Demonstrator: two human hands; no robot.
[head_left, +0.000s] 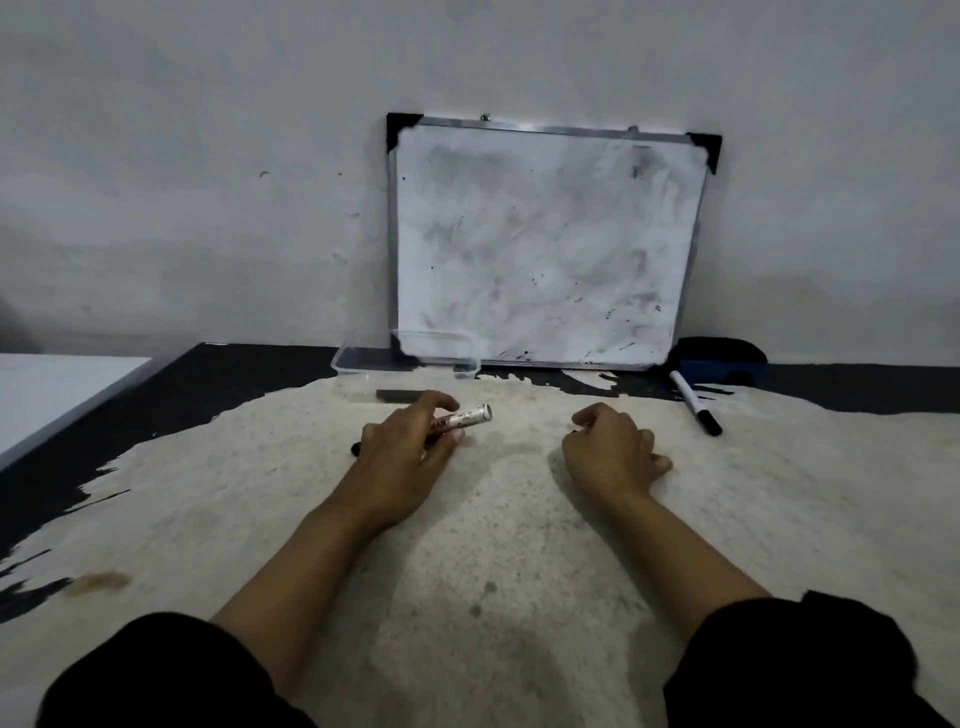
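Note:
My left hand (410, 452) grips a whiteboard marker (467, 417) with a white barrel and red print. It holds the marker low over the worn pale tabletop (498, 545), and the marker's black end pokes out to the left of the hand. My right hand (613, 454) rests on the table a little to the right, fingers curled. A small black piece (574, 431) shows at its fingertips and is mostly hidden. A smudged whiteboard (545, 244) leans against the wall behind.
A clear plastic container (358, 364) stands before the board's lower left corner, with a dark bar (397, 396) lying by it. A blue and black eraser (719, 361) and a second marker (693, 402) lie at the right. A white surface (47, 395) adjoins at the left.

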